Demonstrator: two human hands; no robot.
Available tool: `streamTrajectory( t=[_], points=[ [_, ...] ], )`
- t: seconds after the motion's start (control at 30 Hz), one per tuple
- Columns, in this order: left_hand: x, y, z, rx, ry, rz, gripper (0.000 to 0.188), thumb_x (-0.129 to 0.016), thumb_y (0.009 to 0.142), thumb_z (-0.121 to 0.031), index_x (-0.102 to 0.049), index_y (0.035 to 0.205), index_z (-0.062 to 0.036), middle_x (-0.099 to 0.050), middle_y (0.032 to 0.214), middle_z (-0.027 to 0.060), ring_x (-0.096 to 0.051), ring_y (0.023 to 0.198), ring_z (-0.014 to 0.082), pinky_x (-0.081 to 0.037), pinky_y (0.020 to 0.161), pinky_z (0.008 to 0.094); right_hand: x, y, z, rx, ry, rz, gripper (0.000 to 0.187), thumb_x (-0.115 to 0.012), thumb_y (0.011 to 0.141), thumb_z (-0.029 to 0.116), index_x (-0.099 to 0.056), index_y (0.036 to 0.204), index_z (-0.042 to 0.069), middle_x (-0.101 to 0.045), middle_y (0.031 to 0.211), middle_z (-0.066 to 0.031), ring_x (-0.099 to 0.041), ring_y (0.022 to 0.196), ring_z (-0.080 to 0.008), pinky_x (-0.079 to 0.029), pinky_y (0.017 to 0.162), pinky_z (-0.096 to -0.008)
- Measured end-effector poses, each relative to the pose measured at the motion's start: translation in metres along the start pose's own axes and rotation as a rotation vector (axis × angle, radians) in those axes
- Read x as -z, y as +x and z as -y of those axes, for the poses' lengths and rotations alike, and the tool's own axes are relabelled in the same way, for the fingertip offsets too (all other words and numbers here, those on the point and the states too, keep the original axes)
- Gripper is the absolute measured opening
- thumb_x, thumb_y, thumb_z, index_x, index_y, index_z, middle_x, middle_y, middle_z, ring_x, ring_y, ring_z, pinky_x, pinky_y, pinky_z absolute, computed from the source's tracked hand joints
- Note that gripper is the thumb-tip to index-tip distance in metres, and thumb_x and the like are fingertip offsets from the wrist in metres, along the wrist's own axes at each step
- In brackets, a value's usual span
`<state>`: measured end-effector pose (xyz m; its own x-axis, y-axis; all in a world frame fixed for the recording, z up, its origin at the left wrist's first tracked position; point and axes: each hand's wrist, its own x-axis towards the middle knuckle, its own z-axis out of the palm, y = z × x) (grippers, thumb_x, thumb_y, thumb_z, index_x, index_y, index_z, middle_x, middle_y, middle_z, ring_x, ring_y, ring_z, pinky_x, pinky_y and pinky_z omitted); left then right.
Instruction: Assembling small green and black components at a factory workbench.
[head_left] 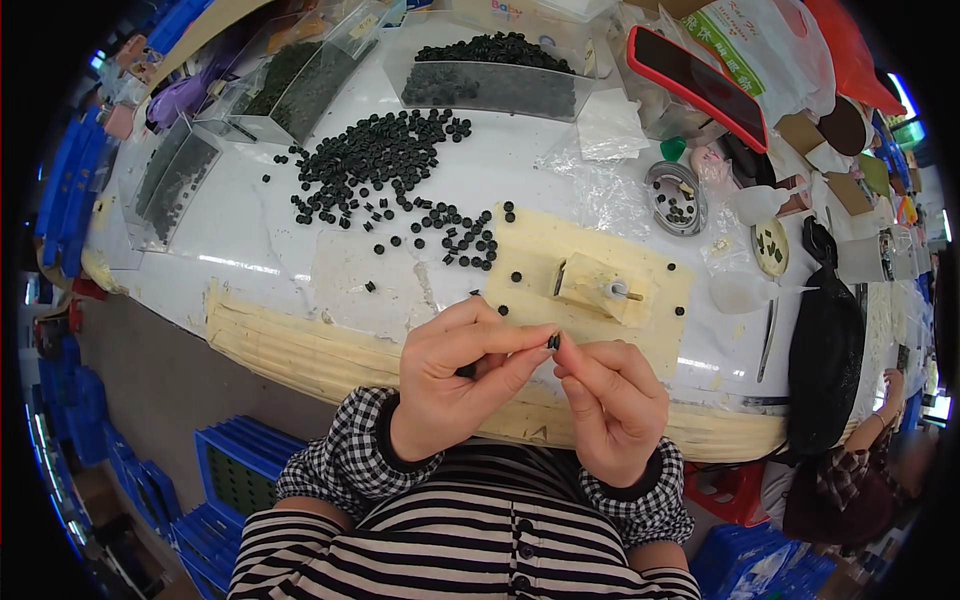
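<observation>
My left hand (455,385) and my right hand (612,400) meet in front of my chest, just before the table's near edge. Between their fingertips they pinch a small black round part (553,342). Another black piece (466,371) shows under my left thumb. Beyond my hands lies a cream board (540,250) with a small wooden block jig (592,284) and a short pin (628,293) on it. A loose pile of small black round parts (375,165) is spread on the white table (250,240) further back.
Clear plastic bins of black parts (490,70) stand at the back and left. A red-edged phone (697,85), a metal tin (676,197), squeeze bottles (745,292), tweezers (768,338) and a black bag (825,360) sit on the right. Another person (850,480) is at lower right. Blue crates (240,480) are on the floor.
</observation>
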<state>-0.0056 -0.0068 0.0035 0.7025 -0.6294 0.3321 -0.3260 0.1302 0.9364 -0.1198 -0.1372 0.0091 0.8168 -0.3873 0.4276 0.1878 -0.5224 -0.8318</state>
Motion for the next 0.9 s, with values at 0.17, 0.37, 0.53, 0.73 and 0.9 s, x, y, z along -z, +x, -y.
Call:
streamTrajectory(
  t=[0.17, 0.37, 0.53, 0.73, 0.9],
  points=[
    [0.0000, -0.0004, 0.0006, -0.009, 0.005, 0.001, 0.026, -0.071, 0.079, 0.003, -0.073, 0.103, -0.0056, -0.052, 0.071, -0.0006, -0.044, 0.056, 0.0036, -0.031, 0.048, 0.0177, -0.0003, -0.0001, -0.0007, 0.005, 0.000, -0.003, 0.034, -0.070, 0.078, -0.004, -0.068, 0.112, 0.001, -0.062, 0.084, -0.0081, -0.056, 0.068, -0.0165, -0.045, 0.058, -0.0244],
    [-0.0011, -0.0005, -0.0015, -0.038, 0.041, 0.001, 0.028, -0.071, 0.078, 0.005, -0.072, 0.105, -0.0039, -0.054, 0.071, 0.0002, -0.045, 0.057, 0.0045, -0.033, 0.048, 0.0181, -0.0004, -0.0001, -0.0007, 0.006, -0.004, -0.007, 0.034, -0.070, 0.078, -0.004, -0.068, 0.112, 0.001, -0.061, 0.084, -0.0080, -0.055, 0.067, -0.0165, -0.045, 0.058, -0.0243],
    [-0.0033, -0.0008, -0.0056, -0.067, 0.099, 0.011, 0.032, -0.070, 0.078, 0.008, -0.070, 0.108, -0.0008, -0.055, 0.070, 0.0018, -0.047, 0.057, 0.0061, -0.036, 0.049, 0.0191, -0.0005, -0.0005, -0.0005, 0.002, -0.025, -0.021, 0.035, -0.070, 0.078, -0.004, -0.068, 0.113, 0.001, -0.061, 0.084, -0.0083, -0.055, 0.067, -0.0166, -0.045, 0.058, -0.0242],
    [-0.0055, -0.0017, -0.0051, -0.111, 0.141, 0.018, 0.034, -0.069, 0.078, 0.009, -0.068, 0.111, 0.0011, -0.056, 0.070, 0.0037, -0.051, 0.059, 0.0086, -0.040, 0.050, 0.0204, -0.0017, -0.0011, -0.0020, 0.003, -0.027, -0.035, 0.035, -0.070, 0.078, -0.004, -0.067, 0.113, 0.000, -0.061, 0.085, -0.0087, -0.056, 0.067, -0.0167, -0.045, 0.058, -0.0243],
    [-0.0059, -0.0027, -0.0043, -0.144, 0.169, 0.025, 0.037, -0.069, 0.077, 0.009, -0.067, 0.113, 0.0012, -0.056, 0.071, 0.0043, -0.051, 0.058, 0.0096, -0.042, 0.051, 0.0211, -0.0006, -0.0007, -0.0020, -0.001, -0.026, -0.019, 0.034, -0.070, 0.078, -0.003, -0.068, 0.112, 0.000, -0.061, 0.085, -0.0084, -0.056, 0.068, -0.0165, -0.045, 0.059, -0.0242]
  ],
)
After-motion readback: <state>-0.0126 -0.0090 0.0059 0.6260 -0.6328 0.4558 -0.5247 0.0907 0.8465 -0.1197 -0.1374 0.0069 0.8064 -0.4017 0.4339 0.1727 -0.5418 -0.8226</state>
